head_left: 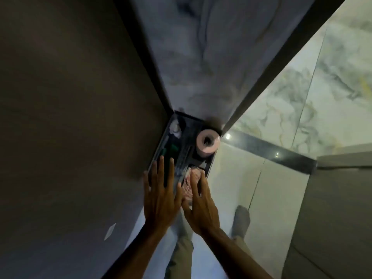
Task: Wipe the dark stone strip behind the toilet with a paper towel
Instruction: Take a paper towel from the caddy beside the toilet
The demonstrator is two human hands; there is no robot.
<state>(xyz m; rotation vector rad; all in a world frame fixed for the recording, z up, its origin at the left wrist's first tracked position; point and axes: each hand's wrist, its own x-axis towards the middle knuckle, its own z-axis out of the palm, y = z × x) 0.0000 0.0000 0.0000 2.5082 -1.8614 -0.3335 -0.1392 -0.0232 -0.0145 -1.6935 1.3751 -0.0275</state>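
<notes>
A crumpled pinkish paper towel (188,183) lies at the near end of a dark metal rack (186,122) fixed in the corner. My right hand (201,206) reaches over it, fingers stretched out and touching the paper but not closed round it. Beside it, my left hand (159,196) is flat with fingers spread over the rack's near left edge, holding nothing. The dark stone strip (271,151) runs diagonally along the pale marble to the right of the rack, glossy with light spots. It ends at a grey-white fixture (342,162) on the right.
A pink toilet paper roll (207,141) stands at the rack's far right. A white crumpled scrap (175,127) and a green item (173,149) lie on its left side. A dark brown panel (70,117) fills the left. My foot (242,217) stands on pale floor tiles.
</notes>
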